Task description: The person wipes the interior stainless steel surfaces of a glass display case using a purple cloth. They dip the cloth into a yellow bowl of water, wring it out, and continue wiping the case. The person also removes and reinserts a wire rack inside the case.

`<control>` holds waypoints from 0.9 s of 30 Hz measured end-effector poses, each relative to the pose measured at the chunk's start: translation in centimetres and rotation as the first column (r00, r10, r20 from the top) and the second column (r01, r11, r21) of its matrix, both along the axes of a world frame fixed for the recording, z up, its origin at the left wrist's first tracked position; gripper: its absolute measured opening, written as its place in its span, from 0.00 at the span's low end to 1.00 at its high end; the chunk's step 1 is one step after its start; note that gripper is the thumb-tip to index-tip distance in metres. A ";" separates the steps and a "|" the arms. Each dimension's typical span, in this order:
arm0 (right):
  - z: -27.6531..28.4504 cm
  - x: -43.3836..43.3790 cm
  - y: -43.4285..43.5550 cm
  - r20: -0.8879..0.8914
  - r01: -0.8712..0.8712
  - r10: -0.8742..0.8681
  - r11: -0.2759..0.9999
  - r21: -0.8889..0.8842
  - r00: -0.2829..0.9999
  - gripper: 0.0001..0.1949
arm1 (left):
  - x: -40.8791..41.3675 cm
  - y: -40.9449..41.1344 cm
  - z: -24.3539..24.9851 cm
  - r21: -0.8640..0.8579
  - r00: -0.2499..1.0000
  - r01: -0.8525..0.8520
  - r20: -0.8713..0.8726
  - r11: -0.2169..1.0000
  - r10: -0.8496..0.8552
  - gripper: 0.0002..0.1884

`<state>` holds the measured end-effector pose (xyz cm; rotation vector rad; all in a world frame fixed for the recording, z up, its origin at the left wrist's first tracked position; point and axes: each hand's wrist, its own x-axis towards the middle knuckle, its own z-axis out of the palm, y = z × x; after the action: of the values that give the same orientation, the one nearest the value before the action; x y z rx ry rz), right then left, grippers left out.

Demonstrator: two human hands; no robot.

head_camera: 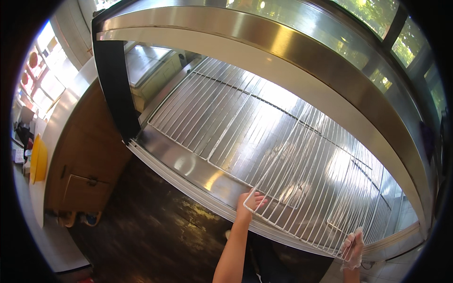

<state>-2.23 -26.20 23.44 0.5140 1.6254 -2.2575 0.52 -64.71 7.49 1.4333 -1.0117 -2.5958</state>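
A loose wire rack [300, 226] is raised over the near edge of a stainless-steel display case [184, 162], overlapping other racks. My left hand [252, 202], bare, is at its near left corner. Its fingers lie behind the wires, and whether they bear the rack cannot be told. In a clear plastic glove, my right hand [352, 247] grips the rack's near right end. Another wire rack [208, 155] lies flat over the steel floor to the left, with dark cross bars beneath its wires.
Above the racks curves the case's steel top frame [247, 26]; a black post [115, 88] stands left. The white sliding track [184, 187] edges the front. A wooden cabinet [88, 152] and a yellow basin [38, 159] are at far left, above a dark worn floor [159, 230].
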 end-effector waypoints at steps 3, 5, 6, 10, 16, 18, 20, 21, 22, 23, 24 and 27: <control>-2.1 -1.9 -1.3 -0.011 -0.006 0.006 1.000 -0.014 1.000 0.10 | 2.3 -3.7 0.7 -0.138 0.964 -0.265 -0.045 0.954 0.261 0.17; -3.7 -3.4 -2.1 -0.035 -0.045 0.043 0.997 -0.061 0.998 0.10 | 3.7 -7.4 1.2 -0.457 0.940 -0.301 0.005 0.837 0.341 0.13; -4.5 -4.3 -2.5 -0.071 -0.068 0.062 0.993 -0.099 0.996 0.10 | 4.1 -8.8 1.5 -0.615 0.929 -0.284 0.016 0.736 0.371 0.13; -7.4 -7.7 -4.5 -0.098 -0.146 0.129 0.969 -0.198 0.987 0.10 | 4.0 -12.0 2.1 -0.936 0.928 0.350 0.339 -0.046 0.151 0.20; -11.2 -9.9 -5.7 -0.054 -0.136 0.137 0.991 0.012 0.989 0.08 | 3.4 -13.1 0.3 -0.608 0.672 0.723 0.729 -0.328 0.132 0.31; -12.6 -10.0 -5.4 -0.058 -0.078 0.083 0.994 0.080 0.995 0.12 | 3.4 -12.9 -0.5 -0.594 0.658 0.736 0.741 -0.324 0.135 0.32; -13.7 -10.4 -4.9 -0.058 -0.194 0.212 0.956 0.222 0.976 0.14 | 3.5 -12.9 -1.1 -0.628 0.700 0.701 0.698 -0.338 0.155 0.31; -14.1 -10.7 -4.7 -0.063 -0.226 0.256 0.926 0.301 0.965 0.15 | 3.6 -12.8 -1.2 -0.636 0.704 0.698 0.695 -0.329 0.147 0.31; -14.5 -10.9 -4.6 -0.021 -0.256 0.288 0.882 0.395 0.958 0.19 | 3.6 -12.8 -1.3 -0.631 0.697 0.705 0.702 -0.325 0.149 0.31; -14.7 -11.2 -4.4 0.037 -0.303 0.319 0.851 0.429 0.947 0.20 | 3.6 -12.8 -1.3 -0.622 0.686 0.715 0.713 -0.319 0.149 0.32; -14.8 -11.6 -4.4 0.085 -0.343 0.345 0.815 0.466 0.935 0.20 | 3.5 -12.8 -1.3 -0.617 0.690 0.711 0.704 -0.338 0.166 0.32; -14.9 -12.2 -4.5 0.170 -0.323 0.276 0.845 0.427 0.946 0.20 | 3.6 -12.8 -1.1 -0.617 0.694 0.708 0.699 -0.344 0.174 0.32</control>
<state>-14.42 -30.67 8.54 0.4332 2.0215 -1.6023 4.14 -77.48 6.36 1.1423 -2.8346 -0.0998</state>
